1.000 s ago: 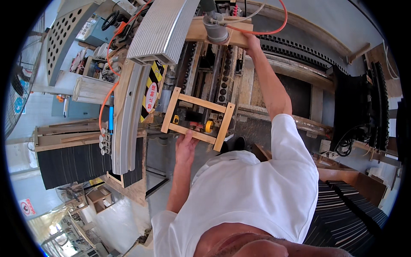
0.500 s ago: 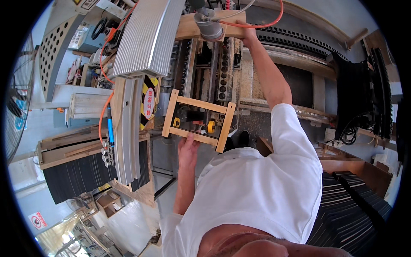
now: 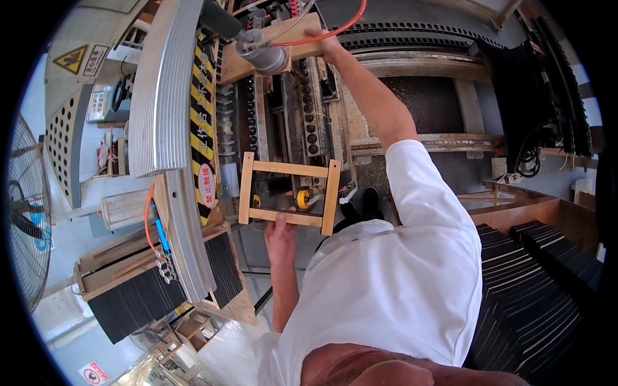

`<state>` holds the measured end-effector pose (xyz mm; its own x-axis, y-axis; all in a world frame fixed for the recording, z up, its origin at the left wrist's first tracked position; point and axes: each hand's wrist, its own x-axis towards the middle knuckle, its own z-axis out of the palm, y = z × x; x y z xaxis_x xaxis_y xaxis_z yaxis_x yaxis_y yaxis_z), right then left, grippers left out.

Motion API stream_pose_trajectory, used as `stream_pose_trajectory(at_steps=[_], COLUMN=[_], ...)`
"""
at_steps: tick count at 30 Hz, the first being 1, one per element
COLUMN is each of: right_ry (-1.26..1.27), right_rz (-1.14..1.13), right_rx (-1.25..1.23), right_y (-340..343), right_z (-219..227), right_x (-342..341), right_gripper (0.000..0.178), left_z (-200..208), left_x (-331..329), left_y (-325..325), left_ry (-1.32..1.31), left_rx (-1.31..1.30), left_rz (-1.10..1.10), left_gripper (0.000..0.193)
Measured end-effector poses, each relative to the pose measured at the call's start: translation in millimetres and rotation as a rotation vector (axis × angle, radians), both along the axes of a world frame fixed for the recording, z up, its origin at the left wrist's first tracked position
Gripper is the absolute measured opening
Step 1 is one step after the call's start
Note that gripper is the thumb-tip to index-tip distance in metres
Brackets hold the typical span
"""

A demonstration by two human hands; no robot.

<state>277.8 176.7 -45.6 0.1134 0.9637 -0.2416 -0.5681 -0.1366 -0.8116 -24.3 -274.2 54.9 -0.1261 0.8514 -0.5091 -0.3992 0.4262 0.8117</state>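
A light wooden frame [image 3: 288, 169], made of two side posts joined by two rails, is in front of my torso. My left hand [image 3: 280, 241] is closed on its near rail, thumb on top and other fingers partly hidden beneath. My right arm stretches far forward over the machine. There my right hand [image 3: 327, 45] grips the right end of a wooden board [image 3: 304, 31], fingertips over its edge. A grey metal cylinder [image 3: 267, 59] with hoses hangs at that board. Through the frame's opening shows a yellow round part [image 3: 302, 199].
Roller rows [image 3: 310, 119] run along the machine bed. A ribbed aluminium housing [image 3: 168, 90] and a yellow-black striped panel [image 3: 202, 116] stand at left. An orange hose [image 3: 341, 35] loops near my right hand. Stacked dark strips [image 3: 515, 296] lie at right, a fan [image 3: 29, 199] far left.
The whole view has shifted, with the machine now further left. My left hand has turned the wooden frame slightly, so it sits more level. My right hand stays on the board's end.
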Motion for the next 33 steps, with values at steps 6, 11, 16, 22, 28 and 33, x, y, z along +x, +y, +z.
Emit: stream_pose_trajectory(at_steps=[6,11,16,22,28,33], right_ry=[0.023,0.077,0.037,-0.769,-0.629,-1.490], right_rz=[0.049,0.026,0.122,-0.103,-0.005,0.486], right_rx=[-0.023,0.017,0.022,-0.052,0.399,0.918], right_y=[-2.5,-1.3,-3.8,-46.5,-234.6,-346.9], right_z=[6.7,2.5,8.3,46.6,159.1,157.9], right_x=[4.0,5.7,14.5,58.5,3.9,-106.0], right_gripper=[0.042,0.044,0.048,0.054,0.030,0.031], left_z=[1.6,7.5,17.6,6.3,-3.7,-33.4], left_x=[6.8,15.8,19.6,13.5,0.7,-10.8], left_y=[-8.7,-9.0,6.3,28.1,63.7,96.2], left_ry=[0.040,0.048,0.059,-0.066,-0.139,-0.218], left_rx=[0.010,0.019,-0.013,0.028,0.055,0.012], left_rz=[-0.004,-0.014,-0.056,-0.025,-0.012,0.016], left_gripper=[0.032,0.032,0.031,0.026,0.028,0.030])
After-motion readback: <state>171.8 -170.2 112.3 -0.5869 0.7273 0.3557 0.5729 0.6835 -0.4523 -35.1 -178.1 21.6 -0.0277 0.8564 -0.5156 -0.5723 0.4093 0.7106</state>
